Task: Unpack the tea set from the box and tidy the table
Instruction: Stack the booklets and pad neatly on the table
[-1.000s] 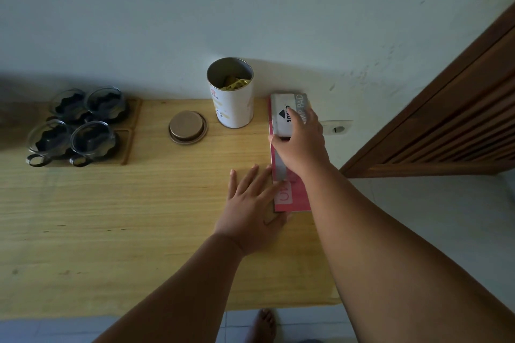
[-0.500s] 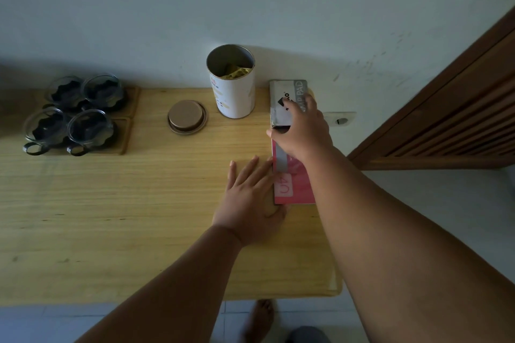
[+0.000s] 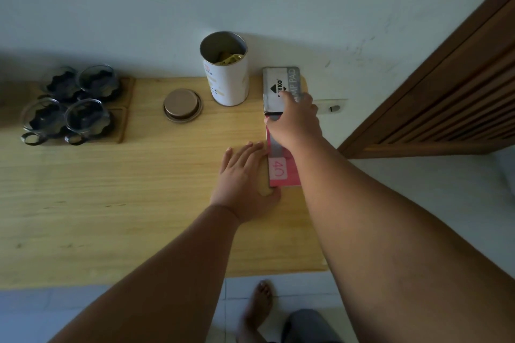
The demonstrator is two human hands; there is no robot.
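Several glass cups [image 3: 83, 117] with dark inserts stand on a wooden tray [image 3: 124, 125] at the table's far left. My right hand [image 3: 296, 122] grips a grey stamp pad tin [image 3: 278, 78] near the wall. The tin lies on the far end of a pink booklet [image 3: 281, 172]. My left hand [image 3: 245, 184] lies flat on the wooden table [image 3: 139, 203], its fingers straight along the booklet's left edge. No box is in view.
An open white canister [image 3: 227, 83] with yellow packets inside stands by the wall, its round lid [image 3: 182, 105] lying to its left. A wall socket [image 3: 331, 107] and a wooden slatted door [image 3: 446, 106] are to the right. My bare foot [image 3: 259, 303] shows below the table edge.
The view has tilted a little. My left fingers have drawn closer together along the pink booklet's edge. My right hand stays on the stamp pad tin.
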